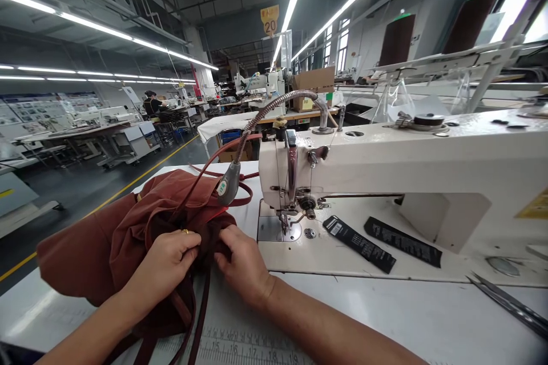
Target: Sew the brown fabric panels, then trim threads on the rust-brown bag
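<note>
A rust-red fabric bag (128, 228) with long straps lies bunched on the white table, left of the sewing machine. My left hand (165, 259) is closed on its dark inner edge, a ring on one finger. Close beside it, my right hand (244, 262) has its fingers curled round the same dark fabric, the fingertips partly hidden in the folds. The bag sits beside the needle area (285, 225) of the white sewing machine (385, 159), not under the needle. A flexible lamp (229, 182) hangs just above the bag.
Two black labels (362, 244) (402, 241) lie on the machine bed. Metal tweezers (511, 299) rest at the right edge. A ruler scale (252, 348) runs along the table's front. Thread cones (397, 40) stand behind the machine. A person (152, 104) sits far off at the left.
</note>
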### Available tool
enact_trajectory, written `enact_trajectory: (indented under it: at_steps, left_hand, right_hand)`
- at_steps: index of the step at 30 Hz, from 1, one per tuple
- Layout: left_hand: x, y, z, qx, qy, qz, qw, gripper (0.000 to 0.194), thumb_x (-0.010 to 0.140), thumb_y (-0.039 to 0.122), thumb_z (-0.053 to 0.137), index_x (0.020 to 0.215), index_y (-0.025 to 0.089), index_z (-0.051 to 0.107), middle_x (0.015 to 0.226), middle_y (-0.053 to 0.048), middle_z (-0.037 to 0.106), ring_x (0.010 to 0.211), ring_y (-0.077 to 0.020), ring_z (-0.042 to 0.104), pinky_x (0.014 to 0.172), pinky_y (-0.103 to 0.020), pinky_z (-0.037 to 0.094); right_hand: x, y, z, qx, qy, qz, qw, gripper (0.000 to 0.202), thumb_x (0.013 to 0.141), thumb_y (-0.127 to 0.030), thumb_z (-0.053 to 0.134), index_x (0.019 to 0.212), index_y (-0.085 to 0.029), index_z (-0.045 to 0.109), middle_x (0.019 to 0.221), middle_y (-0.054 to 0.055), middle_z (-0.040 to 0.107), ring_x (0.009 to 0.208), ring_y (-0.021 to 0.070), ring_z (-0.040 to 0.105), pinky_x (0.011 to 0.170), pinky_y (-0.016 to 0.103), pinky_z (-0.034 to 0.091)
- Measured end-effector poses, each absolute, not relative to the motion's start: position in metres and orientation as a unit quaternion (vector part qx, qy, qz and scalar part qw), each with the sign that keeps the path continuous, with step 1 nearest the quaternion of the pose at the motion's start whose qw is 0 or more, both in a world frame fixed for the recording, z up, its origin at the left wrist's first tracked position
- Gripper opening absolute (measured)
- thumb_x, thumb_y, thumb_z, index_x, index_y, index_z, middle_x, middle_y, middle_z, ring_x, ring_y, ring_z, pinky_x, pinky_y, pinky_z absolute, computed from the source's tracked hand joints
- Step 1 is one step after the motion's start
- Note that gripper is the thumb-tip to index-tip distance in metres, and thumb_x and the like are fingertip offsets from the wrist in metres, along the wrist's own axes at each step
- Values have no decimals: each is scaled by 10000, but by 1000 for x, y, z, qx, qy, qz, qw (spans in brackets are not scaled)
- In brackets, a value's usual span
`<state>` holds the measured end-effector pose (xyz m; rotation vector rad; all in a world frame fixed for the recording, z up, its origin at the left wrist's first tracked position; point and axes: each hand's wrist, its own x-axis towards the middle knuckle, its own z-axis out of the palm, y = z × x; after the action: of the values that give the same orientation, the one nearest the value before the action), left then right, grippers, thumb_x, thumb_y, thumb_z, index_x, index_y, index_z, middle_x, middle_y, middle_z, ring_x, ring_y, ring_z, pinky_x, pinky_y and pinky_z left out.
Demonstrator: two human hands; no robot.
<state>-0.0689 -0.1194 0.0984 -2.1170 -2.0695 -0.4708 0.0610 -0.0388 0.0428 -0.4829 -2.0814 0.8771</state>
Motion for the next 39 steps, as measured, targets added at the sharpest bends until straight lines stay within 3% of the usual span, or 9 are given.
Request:
enact_trajectory:
  at_steps: [7, 15, 21, 26, 31, 39]
  left_hand:
    - [-66, -121, 96, -682, -703, -173, 97, 183, 713, 151, 378, 537, 175, 423, 508, 32, 438, 513, -110, 447, 510, -212, 318]
    - [-62, -122, 96, -668, -713, -201, 73, 120, 735, 153, 382, 633, 185, 438, 561, 40, 473, 522, -106, 476, 513, -205, 352]
    - [-60, -121, 96, -673, -702, -209, 105, 161, 749, 151, 378, 600, 185, 429, 527, 44, 459, 494, -101, 472, 506, -199, 351]
    - [-68, -125, 94, -651, -724, -214, 80, 120, 745, 173, 405, 664, 184, 492, 569, 37, 529, 509, -102, 502, 507, -195, 373]
    - [-72, -126, 92, -644, -733, -214, 55, 103, 745, 182, 408, 686, 183, 492, 595, 33, 541, 525, -104, 511, 508, -196, 379]
    - [-64, -123, 94, -651, -724, -220, 60, 124, 742, 188, 400, 657, 184, 490, 574, 35, 529, 523, -109, 505, 510, -201, 372]
  right_hand:
    - [62, -42, 49, -198, -841, 321, 388, 173, 680, -28, 510, 740, -183, 462, 808, 1, 508, 732, 137, 499, 634, 219, 396]
    - [59, -38, 50, -225, -900, 164, 336, 102, 702, -165, 537, 798, -190, 518, 820, 8, 528, 598, 138, 487, 507, 243, 319]
    - [65, -32, 50, -223, -898, 190, 329, 48, 710, -173, 571, 730, -194, 533, 806, -21, 554, 644, 125, 518, 525, 220, 317]
    - [72, -32, 47, -200, -903, 198, 324, 103, 776, -156, 530, 862, -200, 562, 827, -13, 582, 710, 125, 545, 573, 205, 347]
    - [71, -37, 48, -206, -916, 139, 316, 172, 770, -202, 525, 941, -183, 528, 872, 18, 576, 599, 138, 517, 491, 239, 305]
    - [58, -35, 46, -225, -918, 109, 308, 58, 724, -235, 526, 764, -210, 560, 801, 0, 547, 546, 121, 485, 435, 237, 249]
